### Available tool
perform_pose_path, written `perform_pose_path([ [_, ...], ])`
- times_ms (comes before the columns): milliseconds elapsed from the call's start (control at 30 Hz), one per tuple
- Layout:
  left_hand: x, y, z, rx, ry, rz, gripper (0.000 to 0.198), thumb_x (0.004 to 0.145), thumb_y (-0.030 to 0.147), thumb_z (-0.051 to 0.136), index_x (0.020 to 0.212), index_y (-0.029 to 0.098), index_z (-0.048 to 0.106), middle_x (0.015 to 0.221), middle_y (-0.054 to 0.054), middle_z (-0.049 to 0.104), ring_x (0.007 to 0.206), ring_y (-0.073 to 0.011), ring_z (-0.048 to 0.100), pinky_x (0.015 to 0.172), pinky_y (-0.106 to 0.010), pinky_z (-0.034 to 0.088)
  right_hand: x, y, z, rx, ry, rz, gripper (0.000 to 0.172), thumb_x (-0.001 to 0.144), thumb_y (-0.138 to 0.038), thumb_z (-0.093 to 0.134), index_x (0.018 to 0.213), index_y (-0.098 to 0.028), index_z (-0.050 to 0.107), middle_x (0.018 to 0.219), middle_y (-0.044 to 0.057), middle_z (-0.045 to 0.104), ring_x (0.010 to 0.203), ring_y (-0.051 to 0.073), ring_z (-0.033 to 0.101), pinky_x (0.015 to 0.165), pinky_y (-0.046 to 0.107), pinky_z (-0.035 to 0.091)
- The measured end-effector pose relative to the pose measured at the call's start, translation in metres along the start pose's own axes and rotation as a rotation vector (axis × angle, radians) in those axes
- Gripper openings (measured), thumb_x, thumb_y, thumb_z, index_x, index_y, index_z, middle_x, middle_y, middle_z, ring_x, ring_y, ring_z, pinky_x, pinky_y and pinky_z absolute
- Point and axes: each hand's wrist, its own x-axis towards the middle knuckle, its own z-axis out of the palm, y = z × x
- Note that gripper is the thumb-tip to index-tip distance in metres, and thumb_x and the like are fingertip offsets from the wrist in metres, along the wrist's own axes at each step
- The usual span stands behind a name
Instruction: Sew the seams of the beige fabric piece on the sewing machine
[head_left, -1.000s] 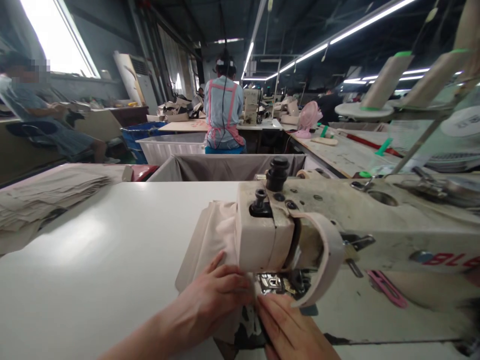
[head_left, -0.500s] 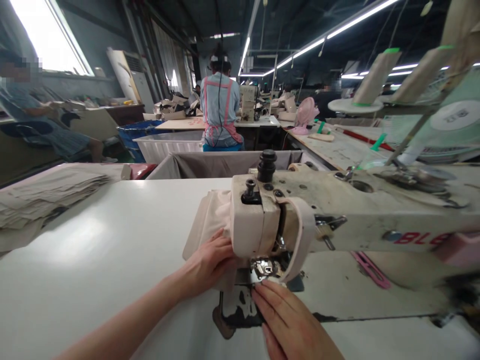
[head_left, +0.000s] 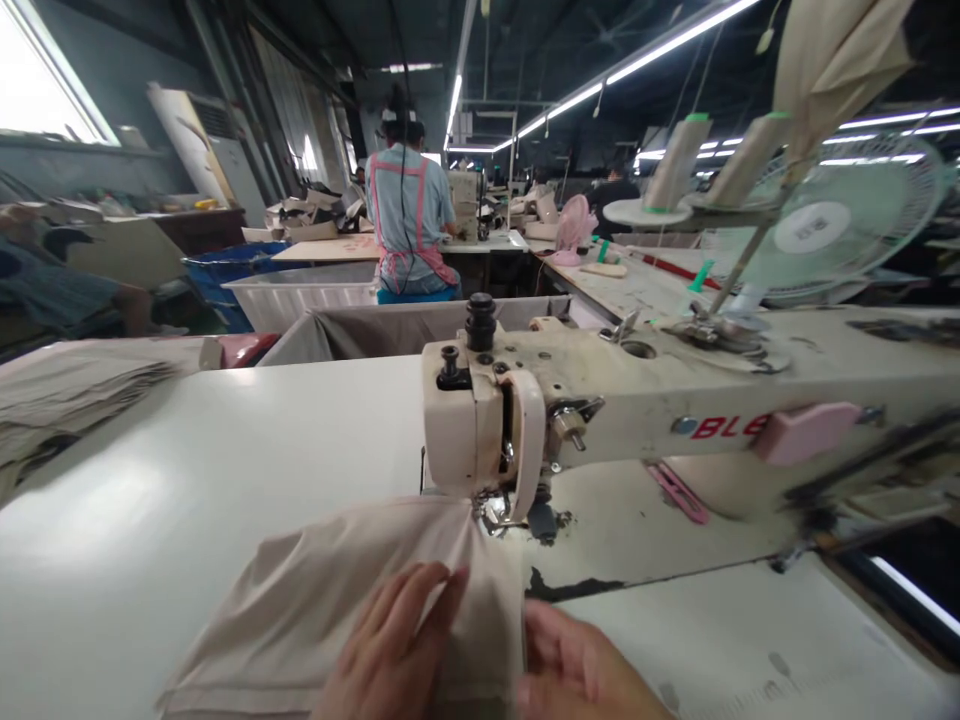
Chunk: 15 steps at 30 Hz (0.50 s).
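A beige piece of fabric (head_left: 300, 590) lies creased on the white table, its far edge reaching the presser foot (head_left: 495, 512) of the sewing machine (head_left: 465, 420). My left hand (head_left: 397, 640) rests on top of this fabric, fingers bent and close together, with the thumb near the fingertips. At the fabric's right edge is my right hand (head_left: 581, 665), thumb and fingers closed on the border; the exact grip is partly hidden. Both hands are on the near side of the needle area, which the machine head partly covers.
Stacked beige fabric pieces (head_left: 82, 400) lie at the left. A pink thread snipper (head_left: 679, 492) sits under the machine arm. Thread cones (head_left: 679, 165) and a fan (head_left: 817, 230) stand at the right. A cloth-lined bin (head_left: 390, 330) is beyond the table; a person (head_left: 409, 210) sits farther back.
The fabric, earlier bunched left of and behind the machine head, now spreads in front of it. Both hands have come back nearer to me. The view has turned somewhat to the right.
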Motion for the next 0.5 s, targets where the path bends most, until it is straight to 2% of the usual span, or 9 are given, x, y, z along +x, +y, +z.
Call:
perform_pose_path([
  [67, 0.001, 0.001, 0.0, -0.176, 0.009, 0.095, 0.045, 0.096, 0.006, 0.029, 0.134, 0.024, 0.043, 0.117, -0.007, 0.062, 0.112, -0.0195, 0.056, 0.098, -0.028, 0.043, 0.003, -0.008, 0.004, -0.038, 0.179, -0.131, 0.046, 0.065, -0.02, 0.078, 0.109, -0.019, 0.066, 0.107, 0.008, 0.073, 0.102, 0.022, 0.067, 0.091, 0.03, 0.048],
  [133, 0.008, 0.003, -0.005, -0.361, -0.046, 0.047, 0.043, 0.095, 0.007, 0.03, 0.132, 0.025, 0.045, 0.114, -0.005, 0.063, 0.105, -0.0164, 0.06, 0.092, -0.023, 0.047, 0.006, -0.013, 0.006, -0.057, 0.269, -0.147, 0.043, 0.067, -0.017, 0.075, 0.109, -0.02, 0.066, 0.108, 0.007, 0.073, 0.103, 0.02, 0.067, 0.092, 0.029, 0.048],
  [233, 0.027, 0.004, -0.013, -0.587, -0.127, -0.114, 0.035, 0.092, 0.012, 0.039, 0.122, 0.024, 0.052, 0.104, -0.006, 0.063, 0.084, -0.0137, 0.064, 0.074, -0.019, 0.052, 0.012, -0.018, 0.008, -0.032, 0.204, -0.099, 0.036, 0.068, -0.017, 0.073, 0.104, -0.019, 0.068, 0.103, 0.006, 0.074, 0.102, 0.021, 0.067, 0.087, 0.029, 0.051],
  [300, 0.043, 0.005, -0.015, -0.669, -0.124, -0.131, 0.028, 0.093, 0.016, 0.041, 0.116, 0.021, 0.056, 0.103, -0.008, 0.061, 0.084, -0.015, 0.063, 0.074, -0.022, 0.052, 0.014, -0.02, 0.01, 0.004, 0.173, -0.069, 0.03, 0.072, -0.017, 0.07, 0.102, -0.019, 0.068, 0.098, 0.004, 0.075, 0.099, 0.02, 0.068, 0.084, 0.029, 0.052],
  [400, 0.064, 0.004, -0.009, -0.653, -0.101, -0.175, 0.028, 0.092, 0.014, 0.042, 0.112, 0.019, 0.061, 0.107, -0.01, 0.06, 0.086, -0.0171, 0.062, 0.075, -0.026, 0.052, 0.016, -0.019, 0.011, 0.03, 0.181, -0.041, 0.024, 0.077, -0.02, 0.068, 0.101, -0.018, 0.067, 0.091, 0.002, 0.076, 0.094, 0.019, 0.069, 0.083, 0.028, 0.053],
  [500, 0.075, 0.002, 0.0, -0.631, -0.14, -0.257, 0.024, 0.087, 0.01, 0.05, 0.1, 0.019, 0.067, 0.097, -0.007, 0.062, 0.075, -0.0152, 0.061, 0.066, -0.024, 0.05, 0.018, -0.015, 0.007, 0.005, 0.195, -0.054, 0.028, 0.076, -0.025, 0.072, 0.102, -0.018, 0.066, 0.085, 0.001, 0.076, 0.089, 0.019, 0.071, 0.082, 0.03, 0.054],
])
